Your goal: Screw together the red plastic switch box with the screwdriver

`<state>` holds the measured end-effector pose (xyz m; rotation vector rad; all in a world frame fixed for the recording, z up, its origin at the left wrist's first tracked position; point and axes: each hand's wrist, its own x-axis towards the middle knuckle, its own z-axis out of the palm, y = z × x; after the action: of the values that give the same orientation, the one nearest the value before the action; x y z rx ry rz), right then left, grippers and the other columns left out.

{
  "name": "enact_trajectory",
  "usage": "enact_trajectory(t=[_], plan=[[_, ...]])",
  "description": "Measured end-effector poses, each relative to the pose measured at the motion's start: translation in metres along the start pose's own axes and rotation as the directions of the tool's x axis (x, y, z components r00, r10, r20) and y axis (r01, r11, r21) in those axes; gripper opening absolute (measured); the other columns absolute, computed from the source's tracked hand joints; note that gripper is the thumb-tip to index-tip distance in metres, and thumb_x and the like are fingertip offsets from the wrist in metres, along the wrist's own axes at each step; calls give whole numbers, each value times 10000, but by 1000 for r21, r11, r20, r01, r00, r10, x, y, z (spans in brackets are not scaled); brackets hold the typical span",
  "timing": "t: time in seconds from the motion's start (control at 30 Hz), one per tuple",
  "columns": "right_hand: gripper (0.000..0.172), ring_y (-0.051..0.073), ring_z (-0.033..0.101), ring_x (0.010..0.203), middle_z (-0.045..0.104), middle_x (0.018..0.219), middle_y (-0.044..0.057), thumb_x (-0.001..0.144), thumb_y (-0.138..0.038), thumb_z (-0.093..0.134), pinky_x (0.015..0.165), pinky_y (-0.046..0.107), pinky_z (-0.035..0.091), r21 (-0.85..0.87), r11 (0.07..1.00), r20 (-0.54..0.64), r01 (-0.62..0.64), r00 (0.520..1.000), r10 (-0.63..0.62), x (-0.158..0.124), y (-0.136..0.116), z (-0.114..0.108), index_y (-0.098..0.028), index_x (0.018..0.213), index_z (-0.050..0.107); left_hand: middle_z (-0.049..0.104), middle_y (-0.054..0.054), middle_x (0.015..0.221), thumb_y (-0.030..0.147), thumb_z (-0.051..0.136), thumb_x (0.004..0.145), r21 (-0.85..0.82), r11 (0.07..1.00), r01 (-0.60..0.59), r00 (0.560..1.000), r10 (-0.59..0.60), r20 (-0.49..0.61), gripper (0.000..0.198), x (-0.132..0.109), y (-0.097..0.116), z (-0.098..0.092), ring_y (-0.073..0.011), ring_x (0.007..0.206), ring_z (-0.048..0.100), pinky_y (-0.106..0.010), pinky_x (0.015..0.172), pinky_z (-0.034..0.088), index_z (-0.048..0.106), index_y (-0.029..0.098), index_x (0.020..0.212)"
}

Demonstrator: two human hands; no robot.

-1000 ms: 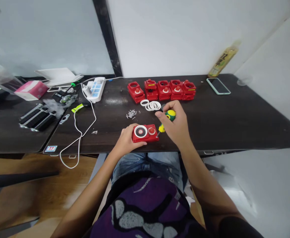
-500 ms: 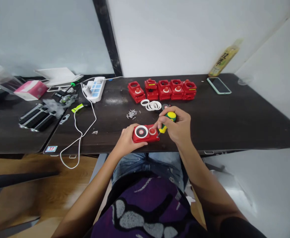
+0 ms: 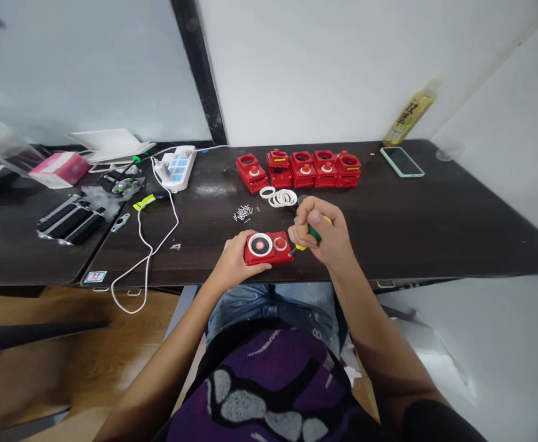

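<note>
Near the table's front edge lies a red box-shaped device with a white ring round a dark disc and a small red button. My left hand grips its left end, thumb along the front side. My right hand is wrapped round a screwdriver with a green and yellow handle. The screwdriver slants down to the left, its tip at the device's right front corner. Behind it lie white rings and a pile of small screws.
Several red housings stand in a row by the wall. A phone and a yellow bottle are at the back right. To the left are a power strip, a white cable, a pink box and black rollers.
My right hand has turned and closed further round the screwdriver handle, covering more of it. The forefinger no longer reaches toward the red button. My left hand keeps its hold on the device.
</note>
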<state>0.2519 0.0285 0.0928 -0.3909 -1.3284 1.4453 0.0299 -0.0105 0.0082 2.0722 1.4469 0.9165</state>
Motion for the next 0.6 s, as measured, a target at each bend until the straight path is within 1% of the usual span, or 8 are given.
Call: enact_trajectory(t=[0.07,0.13,0.2,0.27,0.4,0.47,0.53,0.6], plan=[[314,72,405,448,498,569,-91,973,-467,673,481,238,333,-69,998,-17,5,1000,-6,0,0,-1,-233,824,527,696,-80,1256,442,940,724,0,1000,2,1000,-2,-1,751,0,1,0,-314,1157,679,-460,1035,499,532,240,1321],[241,94,531,605,588,738,-46,979,-395,655,589,259,426,-219,975,-106,26,993,-51,0,-1,-2,-231,852,531,692,-85,1270,437,938,727,2,1000,7,1000,-7,3,750,0,1,-1,-316,1164,675,-465,1041,495,529,237,1323],[171,100,535,671,578,788,-41,973,-338,648,644,262,439,-410,912,-224,16,968,-117,-1,-3,-2,-233,882,548,688,-86,1280,437,935,731,1,1000,13,1000,-13,10,751,0,1,-1,-318,1174,669,-468,1047,490,524,238,1328],[170,98,500,643,538,748,-59,942,-313,694,623,259,420,-539,842,-337,-21,922,-192,-2,-4,1,-241,901,546,687,-83,1280,439,931,737,-3,1000,17,1000,-17,15,748,0,1,-1,-318,1179,665,-468,1052,486,522,242,1332],[354,96,521,615,573,714,-69,775,-339,895,588,259,433,-621,783,-491,-34,796,-355,-3,-5,10,-234,841,564,683,-81,1291,454,928,741,1,1000,12,1000,-12,15,735,0,0,-1,-315,1173,664,-456,1039,486,537,248,1328],[364,97,537,603,601,695,-64,717,-351,944,562,256,435,-654,755,-512,-47,762,-396,-5,-6,12,-224,801,614,680,-82,1301,455,930,738,6,1000,6,1000,-6,15,735,0,0,-1,-314,1172,663,-451,1035,486,544,250,1329],[327,106,576,614,650,711,-49,700,-357,961,560,259,462,-670,742,-499,-38,763,-412,-7,-8,12,-220,801,681,681,-84,1304,448,934,733,1,1000,5,1000,-5,16,738,0,0,0,-315,1173,662,-451,1036,484,548,248,1329],[260,129,643,658,713,766,-25,744,-369,936,610,280,534,-638,770,-443,9,813,-377,-10,-11,9,-227,855,747,685,-86,1299,445,940,726,-13,1000,11,1000,-10,15,748,0,-1,0,-318,1172,663,-456,1036,483,547,244,1329]])
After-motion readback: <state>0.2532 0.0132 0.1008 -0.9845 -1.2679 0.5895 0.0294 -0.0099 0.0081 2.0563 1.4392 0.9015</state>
